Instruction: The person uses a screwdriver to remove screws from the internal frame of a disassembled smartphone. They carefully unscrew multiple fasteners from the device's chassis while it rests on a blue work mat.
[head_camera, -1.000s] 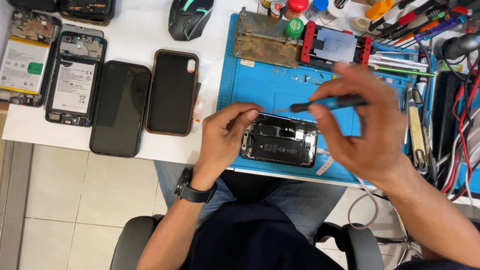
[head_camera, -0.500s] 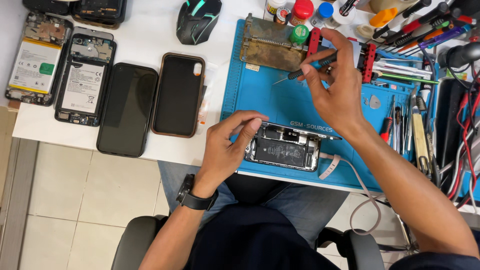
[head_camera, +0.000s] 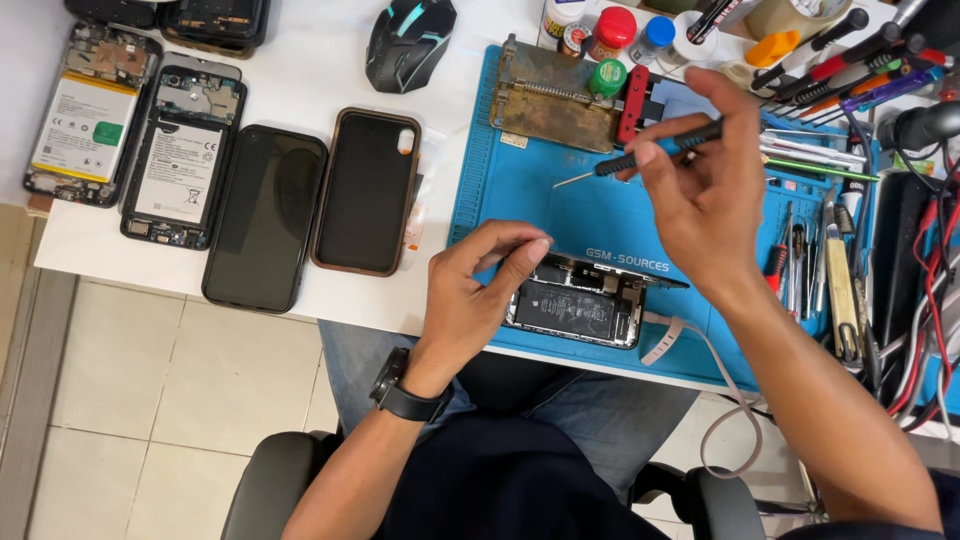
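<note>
White table (head_camera: 300, 85), beige tiled floor (head_camera: 190, 400) (black chair (head_camera: 265, 490) below).

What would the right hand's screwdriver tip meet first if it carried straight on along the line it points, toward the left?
Probably the bare blue mat: the screwdriver in the right hand points left and slightly down, passing just below the metal holder. Its height above the mat is unclear.

The blue mat (head_camera: 520, 200) has bare room in its middle, between the opened phone (head_camera: 580, 305) at the near edge and the metal holder (head_camera: 550, 100) at the far edge. The right edge is crowded with tools (head_camera: 820, 260) (cables too). Left of the mat, two phones (head_camera: 310, 205) lie close together.
</note>
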